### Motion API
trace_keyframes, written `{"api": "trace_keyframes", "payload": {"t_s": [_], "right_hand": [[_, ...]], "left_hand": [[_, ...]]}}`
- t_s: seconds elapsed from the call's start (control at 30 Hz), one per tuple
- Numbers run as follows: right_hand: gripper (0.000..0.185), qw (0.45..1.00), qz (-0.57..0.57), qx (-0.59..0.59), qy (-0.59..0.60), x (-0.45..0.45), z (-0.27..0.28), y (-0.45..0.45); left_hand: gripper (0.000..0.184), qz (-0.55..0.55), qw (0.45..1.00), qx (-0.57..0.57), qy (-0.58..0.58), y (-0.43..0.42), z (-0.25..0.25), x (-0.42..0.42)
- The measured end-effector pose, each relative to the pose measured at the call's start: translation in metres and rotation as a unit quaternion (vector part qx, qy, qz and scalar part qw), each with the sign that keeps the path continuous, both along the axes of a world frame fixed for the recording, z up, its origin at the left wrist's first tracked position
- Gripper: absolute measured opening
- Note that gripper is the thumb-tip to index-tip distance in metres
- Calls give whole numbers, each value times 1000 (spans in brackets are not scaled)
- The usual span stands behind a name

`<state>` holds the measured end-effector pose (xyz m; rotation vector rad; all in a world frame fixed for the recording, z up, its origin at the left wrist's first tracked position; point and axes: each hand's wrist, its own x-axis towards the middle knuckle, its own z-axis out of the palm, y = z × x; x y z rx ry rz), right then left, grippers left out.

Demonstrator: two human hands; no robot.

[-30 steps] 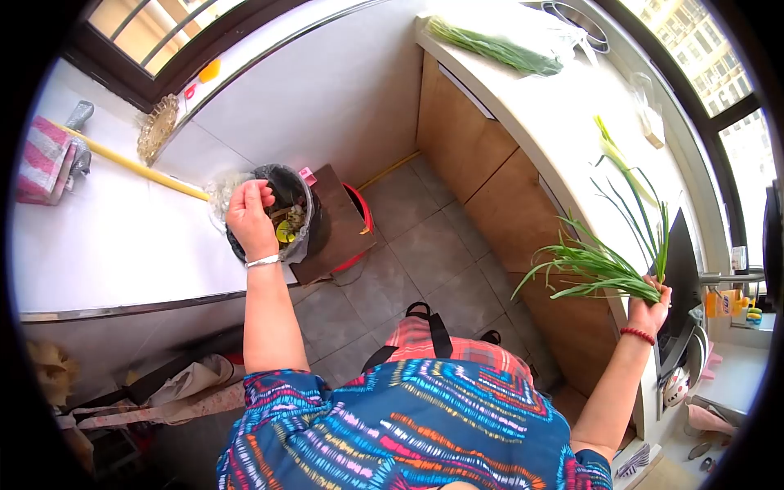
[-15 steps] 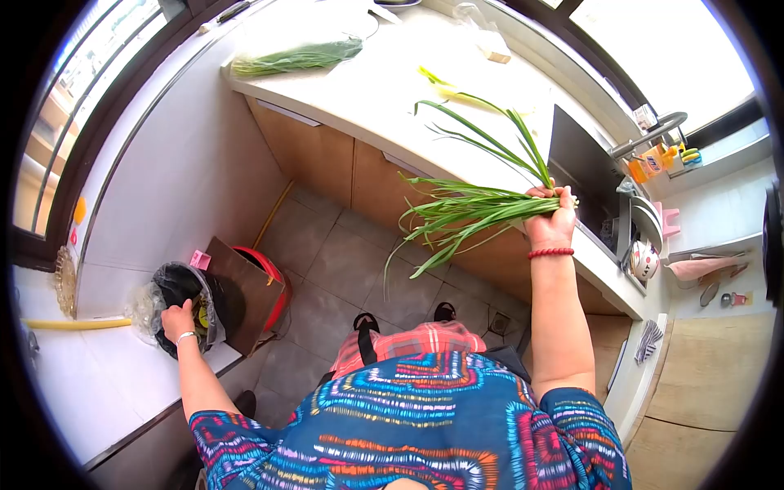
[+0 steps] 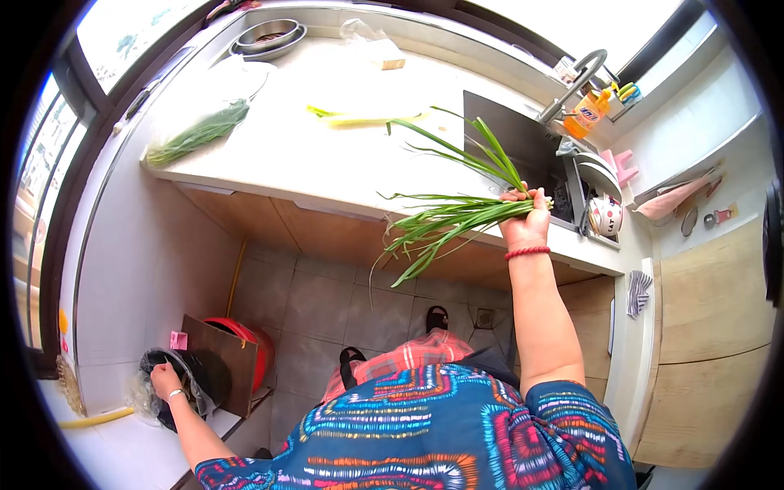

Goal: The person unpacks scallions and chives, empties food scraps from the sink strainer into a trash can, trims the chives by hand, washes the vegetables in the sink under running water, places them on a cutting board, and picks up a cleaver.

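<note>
My right hand (image 3: 527, 222) is wrapped round a bunch of garlic chives (image 3: 457, 222), held out over the counter's front edge near the sink. Their long green leaves hang to the left, a few spread upward, and the pale ends poke out past my fist. Down at the lower left, my left hand (image 3: 166, 380) is at the mouth of a bin lined with a black bag (image 3: 196, 384). Its fingers are closed together; whatever they hold, if anything, does not show. Pale yellow-green leaves (image 3: 359, 119) lie on the white counter (image 3: 302, 163).
A bagged green bunch (image 3: 200, 135) lies at the counter's left end. Metal bowls (image 3: 268, 37) and a plastic bag (image 3: 367, 41) stand behind. At the right are the sink (image 3: 498, 122), faucet (image 3: 576, 86), orange soap bottle (image 3: 586, 114) and stacked dishes (image 3: 603, 184). A red bucket (image 3: 260, 343) stands beside the bin.
The view has turned right toward the sink, bringing the bowls into sight. My left hand has drawn up slightly at the bin's mouth. My right hand keeps its hold on the garlic chives.
</note>
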<state>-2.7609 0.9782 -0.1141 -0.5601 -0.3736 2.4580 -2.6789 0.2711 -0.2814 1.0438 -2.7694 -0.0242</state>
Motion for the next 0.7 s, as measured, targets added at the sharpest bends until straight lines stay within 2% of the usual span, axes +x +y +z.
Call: {"api": "trace_keyframes", "payload": {"t_s": [0.07, 0.1, 0.13, 0.2, 0.23, 0.27, 0.33, 0.37, 0.43, 0.5, 0.53, 0.6, 0.7], "right_hand": [[26, 1000, -26, -8, 6, 3, 2, 26], [26, 999, -39, -8, 10, 3, 4, 41], [26, 999, -52, -9, 13, 4, 5, 57], [24, 997, -74, 5, 18, 5, 11, 94], [23, 995, -88, 46, -10, 5, 14, 115], [23, 990, -102, 86, -37, 4, 19, 135], [22, 986, -92, 133, -43, -3, 16, 192], [22, 983, -94, 148, -47, -11, 16, 219], [23, 984, -81, 153, -43, -32, 13, 271], [23, 987, -58, 148, -39, -54, 6, 313], [23, 988, -41, 146, -42, -69, 2, 332], [22, 987, -15, 149, -55, -100, 0, 362], [21, 977, -9, 199, -79, -144, -9, 397]], "left_hand": [[22, 32, 985, 119, -121, 30, 25, -36], [20, 49, 989, 113, -85, 60, 41, -52], [20, 39, 990, 110, -80, 65, 35, -64], [19, -134, 989, 16, 55, 93, 39, -92], [18, -206, 964, -2, 170, 115, 38, -102], [18, -217, 960, -3, 178, 153, 55, -116], [17, -237, 928, 153, 245, 228, 85, -140], [23, -221, 926, 218, 214, 267, 103, -149], [29, -289, 764, 492, 300, 349, 115, -165], [34, -284, 554, 733, 274, 469, 150, -168], [38, -295, 438, 820, 219, 522, 162, -171], [44, -273, 297, 906, 132, 610, 171, -182], [47, -275, 151, 949, 38, 705, 165, -209]]}}
